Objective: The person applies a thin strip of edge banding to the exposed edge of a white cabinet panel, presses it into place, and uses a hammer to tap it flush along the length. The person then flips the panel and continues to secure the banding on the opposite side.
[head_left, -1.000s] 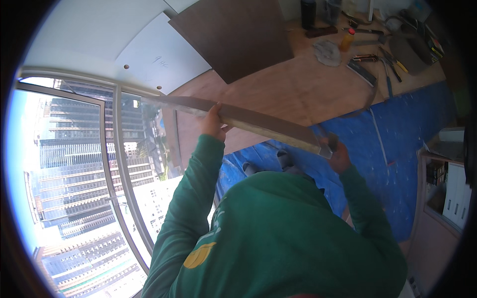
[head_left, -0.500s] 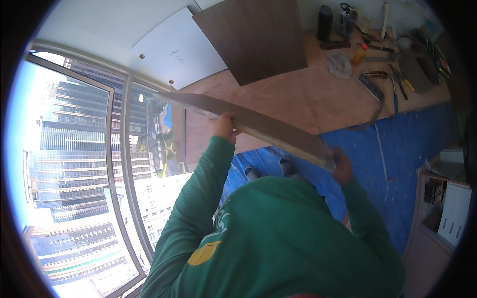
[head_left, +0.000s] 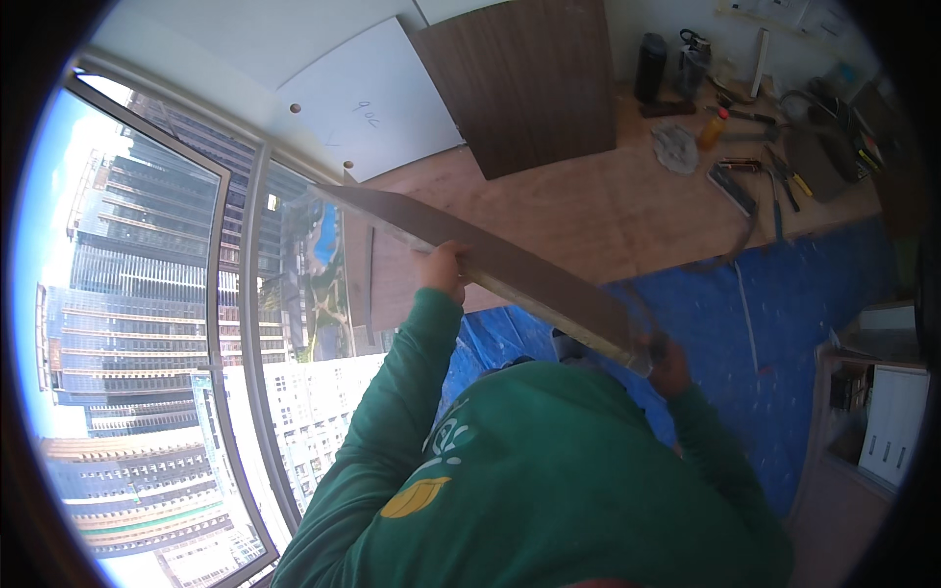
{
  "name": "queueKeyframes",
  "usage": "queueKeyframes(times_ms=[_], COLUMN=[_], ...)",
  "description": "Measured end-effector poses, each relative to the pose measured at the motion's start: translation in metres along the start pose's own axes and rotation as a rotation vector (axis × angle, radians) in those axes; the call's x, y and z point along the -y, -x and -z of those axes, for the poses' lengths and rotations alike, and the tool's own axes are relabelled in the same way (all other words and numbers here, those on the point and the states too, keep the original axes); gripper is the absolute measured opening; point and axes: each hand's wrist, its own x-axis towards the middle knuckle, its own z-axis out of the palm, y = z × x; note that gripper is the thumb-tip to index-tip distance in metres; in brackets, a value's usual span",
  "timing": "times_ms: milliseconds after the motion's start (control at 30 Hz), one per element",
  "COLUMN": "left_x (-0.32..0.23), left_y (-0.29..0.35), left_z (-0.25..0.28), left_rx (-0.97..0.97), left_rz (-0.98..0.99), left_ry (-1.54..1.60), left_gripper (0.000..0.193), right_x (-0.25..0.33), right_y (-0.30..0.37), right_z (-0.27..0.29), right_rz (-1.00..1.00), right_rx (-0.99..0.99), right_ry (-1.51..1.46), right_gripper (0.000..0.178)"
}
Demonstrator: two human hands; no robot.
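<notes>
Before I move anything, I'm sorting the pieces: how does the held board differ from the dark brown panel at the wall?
The board is held by the left hand and right hand; the dark brown panel stands on the wooden surface. The board looks long and narrow from here; the panel looks broad. The board is lighter brown; the panel darker, with visible grain. Both are brown.

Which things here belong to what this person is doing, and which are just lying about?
In use:
- brown board
- left hand, gripping its edge
- right hand, at its near end, blurred

Apparently just lying about:
- orange bottle
- crumpled sheet
- yellow-handled tool
</notes>
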Motion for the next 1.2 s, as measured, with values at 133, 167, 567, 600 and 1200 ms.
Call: queueKeyframes(times_ms=[133,167,567,600,1200], left_x=[-0.017,-0.022,-0.107,-0.111,-0.155], left_y=[-0.018,-0.027,-0.09,-0.094,0.001], left_z=[0.034,0.044,0.168,0.178,0.204], left_rx=[0.01,0.026,0.185,0.202,0.675], left_rz=[-0.014,-0.018,-0.162,-0.185,-0.267], left_ry=[-0.001,-0.008,-0.3,-0.349,-0.857], left_gripper=[0.043,0.041,0.036,0.037,0.056], right_x=[0.037,0.039,0.138,0.138,0.245], right_y=[0.002,0.003,0.007,0.005,-0.001], right_z=[-0.032,-0.04,-0.107,-0.106,0.036], right_rz=[0.103,0.057,-0.247,-0.239,-0.064], right_rx=[0.054,0.092,-0.116,-0.143,-0.214], right_ry=[0.04,0.024,-0.15,-0.202,-0.474], right_gripper=[0.04,0.042,0.03,0.03,0.033])
